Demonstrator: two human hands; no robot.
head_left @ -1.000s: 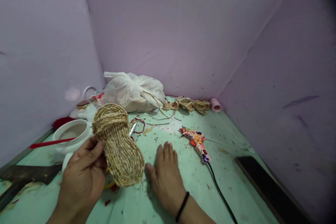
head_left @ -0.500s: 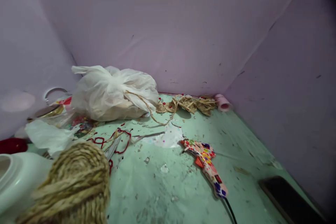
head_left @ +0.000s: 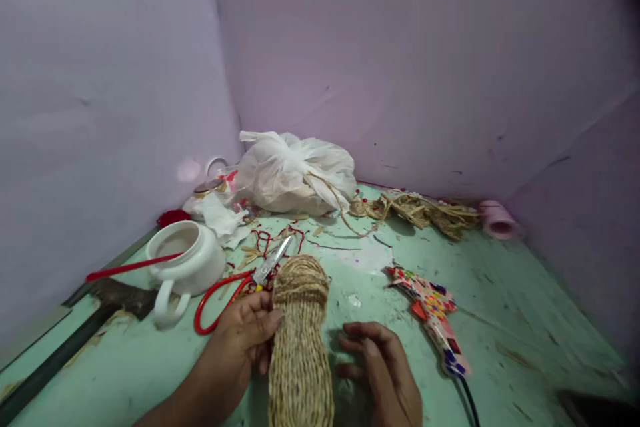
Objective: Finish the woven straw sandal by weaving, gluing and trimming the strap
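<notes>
Near the bottom centre lies a long rounded piece covered in straw-coloured twine (head_left: pixel 300 347), with a wrapped band below its rounded far end. My left hand (head_left: pixel 237 340) grips its left edge between thumb and fingers. To the right of the piece, and apart from it, is my right hand (head_left: pixel 383 360), its fingers loosely curved and holding nothing. Red-handled scissors (head_left: pixel 203 312) lie beyond my left hand, blades pointing away. A flower-patterned glue gun (head_left: pixel 433 310) rests to the right of my right hand, its black cord running towards me.
At left stand a white cup with a handle (head_left: pixel 213 257), a red stick across its mouth, and a hammer (head_left: pixel 65 347). A tied white plastic bag (head_left: pixel 295 170), braided straw pieces (head_left: pixel 425 210) and a pink roll (head_left: pixel 497 219) line the wall. Red thread (head_left: pixel 263 240) lies mid-table.
The view has swung left and downward, so table items now sit further right. Both my hands have come into view, the left on the twine-covered piece, which appears nearer the centre.
</notes>
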